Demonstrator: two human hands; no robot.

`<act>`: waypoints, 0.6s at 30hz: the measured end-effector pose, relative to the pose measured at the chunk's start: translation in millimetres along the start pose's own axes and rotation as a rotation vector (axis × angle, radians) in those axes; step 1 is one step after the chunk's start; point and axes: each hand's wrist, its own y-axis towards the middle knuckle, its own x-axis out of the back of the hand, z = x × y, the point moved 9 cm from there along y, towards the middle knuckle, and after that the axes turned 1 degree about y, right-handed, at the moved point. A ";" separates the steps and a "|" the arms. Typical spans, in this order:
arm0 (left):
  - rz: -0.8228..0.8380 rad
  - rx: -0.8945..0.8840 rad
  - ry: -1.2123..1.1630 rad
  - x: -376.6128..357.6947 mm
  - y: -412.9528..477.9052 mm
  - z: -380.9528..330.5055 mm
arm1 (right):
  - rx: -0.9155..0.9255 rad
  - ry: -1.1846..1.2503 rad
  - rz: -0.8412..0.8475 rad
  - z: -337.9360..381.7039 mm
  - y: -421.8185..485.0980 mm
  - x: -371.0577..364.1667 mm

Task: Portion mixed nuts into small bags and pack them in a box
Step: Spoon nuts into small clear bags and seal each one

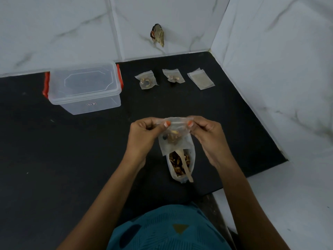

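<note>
Head view, and the black worktop (54, 159) fills the scene, white tiled walls at its far and right edges. Far left sits the clear box (84, 89), lid on, red latches at both ends, well apart from the action. Centre stage, both hands are up above the worktop. The left hand (144, 134) has a narrow grip, thumb and fingers pinching the top left corner of a small bag (175, 141). The right hand (207, 132) matches it, grip pinched on the top right corner, orange thumbnails showing along the top strip. That bag hangs between the hands with a clump of mixed nuts inside. Just beneath it, nearer the person, stands the open pouch (180, 165) of nuts on the worktop, partly hidden by the held bag. Over on the far side, right of the box, there's a row: an empty bag pile (201, 79) at the right end, then two filled bags, one in the middle (173, 77) and one on the left (146, 81), all flat and apart. Smallest of all, a pale spoon (187, 168) rests in the pouch, handle pointing towards the person.
</note>
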 end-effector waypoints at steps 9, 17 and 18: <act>0.069 0.014 0.132 -1.2 16.0 -0.4 | 0.093 -0.141 -0.146 2.8 20.6 2.6; 0.035 0.100 0.019 1.9 41.4 13.3 | 0.001 -0.170 -0.001 -9.0 48.8 -14.8; 0.041 0.135 -0.005 2.1 46.4 17.7 | -0.027 -0.182 0.035 -12.4 53.2 -18.8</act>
